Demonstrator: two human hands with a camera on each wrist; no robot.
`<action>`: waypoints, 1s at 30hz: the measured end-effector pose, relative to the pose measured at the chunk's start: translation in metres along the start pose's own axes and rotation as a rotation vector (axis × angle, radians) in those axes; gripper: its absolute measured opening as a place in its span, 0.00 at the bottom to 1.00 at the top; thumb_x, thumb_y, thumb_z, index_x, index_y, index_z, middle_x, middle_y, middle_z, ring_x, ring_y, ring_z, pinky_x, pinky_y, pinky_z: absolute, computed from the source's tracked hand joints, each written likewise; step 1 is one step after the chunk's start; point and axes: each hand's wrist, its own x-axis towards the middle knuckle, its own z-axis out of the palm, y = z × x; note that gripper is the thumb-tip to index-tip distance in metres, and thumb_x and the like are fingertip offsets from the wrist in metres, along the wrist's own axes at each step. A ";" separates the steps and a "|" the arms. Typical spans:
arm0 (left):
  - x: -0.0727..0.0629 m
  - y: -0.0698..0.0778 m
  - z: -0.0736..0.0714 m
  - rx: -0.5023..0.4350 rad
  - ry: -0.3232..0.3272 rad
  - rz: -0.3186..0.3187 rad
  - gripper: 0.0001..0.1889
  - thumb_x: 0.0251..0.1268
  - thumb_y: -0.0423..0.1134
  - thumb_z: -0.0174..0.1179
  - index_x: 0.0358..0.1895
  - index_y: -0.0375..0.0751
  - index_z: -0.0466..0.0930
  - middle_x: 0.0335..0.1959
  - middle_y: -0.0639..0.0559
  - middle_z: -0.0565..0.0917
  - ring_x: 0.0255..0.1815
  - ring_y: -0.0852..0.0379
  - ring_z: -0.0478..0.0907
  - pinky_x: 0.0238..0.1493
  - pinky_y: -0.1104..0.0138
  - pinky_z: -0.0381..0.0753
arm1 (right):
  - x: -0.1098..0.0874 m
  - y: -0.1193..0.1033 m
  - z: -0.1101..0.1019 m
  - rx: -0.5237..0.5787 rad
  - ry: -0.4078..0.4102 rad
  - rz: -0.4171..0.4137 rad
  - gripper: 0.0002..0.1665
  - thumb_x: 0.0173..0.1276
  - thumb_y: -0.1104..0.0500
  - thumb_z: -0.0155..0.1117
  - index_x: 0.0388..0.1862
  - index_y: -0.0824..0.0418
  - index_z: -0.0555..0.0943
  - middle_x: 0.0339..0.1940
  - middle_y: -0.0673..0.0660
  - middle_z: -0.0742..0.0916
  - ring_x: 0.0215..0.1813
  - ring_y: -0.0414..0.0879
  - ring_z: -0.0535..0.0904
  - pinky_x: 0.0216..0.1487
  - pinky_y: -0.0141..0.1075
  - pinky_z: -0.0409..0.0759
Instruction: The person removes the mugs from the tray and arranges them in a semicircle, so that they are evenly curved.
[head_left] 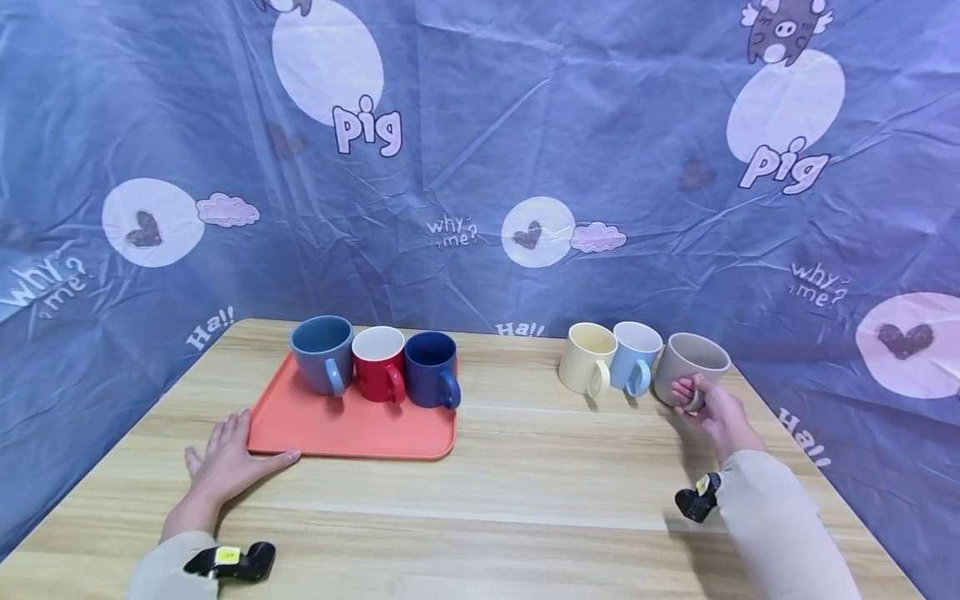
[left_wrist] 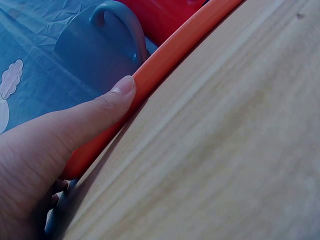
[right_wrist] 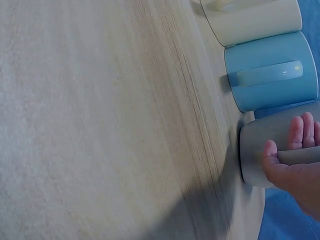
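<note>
My right hand (head_left: 716, 412) holds the handle of a grey mug (head_left: 682, 360), which stands at the far right of the table. In the right wrist view the thumb lies along one side of that handle and the fingertips (right_wrist: 296, 131) show on the other. My left hand (head_left: 225, 467) rests at the near left corner of an orange tray (head_left: 352, 429), fingers spread. Its thumb (left_wrist: 107, 102) touches the tray's front edge in the left wrist view. Upright on the tray are a blue-grey mug (head_left: 324, 350), a red mug (head_left: 375, 367) and a dark blue mug (head_left: 429, 375).
Left of the grey mug, a cream mug (head_left: 581, 358) and a light blue mug (head_left: 633, 354) stand side by side, handles toward me. The wooden table (head_left: 510, 500) ends at a blue printed cloth (head_left: 480, 150) behind and at both sides.
</note>
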 end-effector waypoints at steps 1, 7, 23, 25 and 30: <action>0.000 0.000 0.000 0.000 0.000 0.000 0.62 0.37 0.71 0.54 0.62 0.22 0.38 0.59 0.21 0.44 0.59 0.27 0.34 0.44 0.35 0.19 | 0.001 0.001 0.000 0.004 -0.003 -0.001 0.29 0.72 0.56 0.30 0.23 0.62 0.78 0.23 0.54 0.84 0.29 0.41 0.80 0.31 0.34 0.73; 0.000 0.000 -0.001 0.001 -0.001 0.001 0.62 0.37 0.71 0.54 0.63 0.23 0.38 0.59 0.21 0.44 0.59 0.27 0.34 0.44 0.35 0.19 | 0.010 0.006 -0.009 -0.022 0.013 -0.019 0.26 0.71 0.54 0.34 0.24 0.61 0.78 0.24 0.54 0.84 0.30 0.41 0.80 0.30 0.34 0.74; 0.000 -0.001 -0.001 -0.007 -0.014 -0.005 0.62 0.37 0.71 0.54 0.62 0.23 0.37 0.59 0.21 0.43 0.59 0.27 0.33 0.44 0.35 0.19 | 0.004 0.007 -0.004 -0.041 0.028 -0.024 0.24 0.70 0.53 0.37 0.24 0.60 0.78 0.25 0.53 0.84 0.30 0.40 0.80 0.31 0.33 0.75; 0.000 0.000 -0.001 -0.005 -0.013 -0.007 0.62 0.37 0.71 0.54 0.62 0.22 0.38 0.59 0.21 0.43 0.59 0.27 0.33 0.44 0.35 0.19 | 0.004 0.007 -0.003 -0.051 0.045 -0.023 0.24 0.69 0.53 0.38 0.23 0.59 0.79 0.24 0.52 0.84 0.30 0.40 0.80 0.32 0.33 0.75; 0.000 0.000 -0.001 -0.004 -0.009 -0.005 0.62 0.37 0.71 0.54 0.62 0.22 0.38 0.59 0.21 0.43 0.59 0.27 0.33 0.44 0.35 0.19 | 0.002 0.008 0.000 -0.111 0.085 -0.043 0.24 0.69 0.52 0.39 0.22 0.57 0.80 0.23 0.49 0.84 0.30 0.38 0.79 0.32 0.32 0.75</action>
